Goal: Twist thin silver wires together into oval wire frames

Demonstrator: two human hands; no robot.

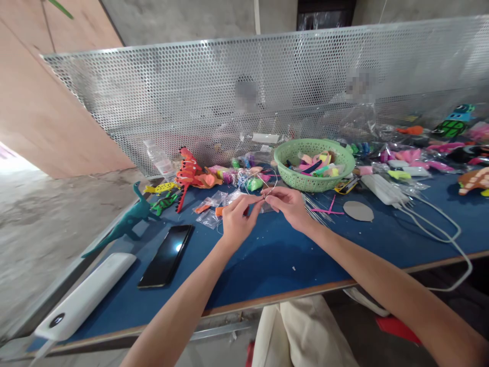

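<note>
Showing nearest, in front of the green basket [305, 180], are pale trousers [301, 331] at the edge of the blue table [267, 275]. Well to the basket's left and nearer the person, a white power bank [89, 293] is lying, and a dark phone [166, 257] is resting between it and the basket.

Just in front of the basket, toward its left side, the left hand [240, 216] is pinching a thin wire [276, 179] with thumb and forefinger. The right hand [290, 206] is meeting it, fingertip to fingertip, and pinching too. Both grips are standing narrow, practically closed; the fingers are hiding the exact contact, so I cannot tell how firmly either is pressing. The wire's curved loop is rising beyond the fingertips, beside the basket's left rim.

Judging by this, the step in hand is bending or twisting the wire; the next move seems to be calling for one steady pinch while the other turns.

In front of the basket, toward its right, straight wires [316, 210] and pink strips [330, 206] are lying. Coloured pieces [324, 165] are filling part of the basket, and behind it a perforated panel [191, 86] is standing.
</note>
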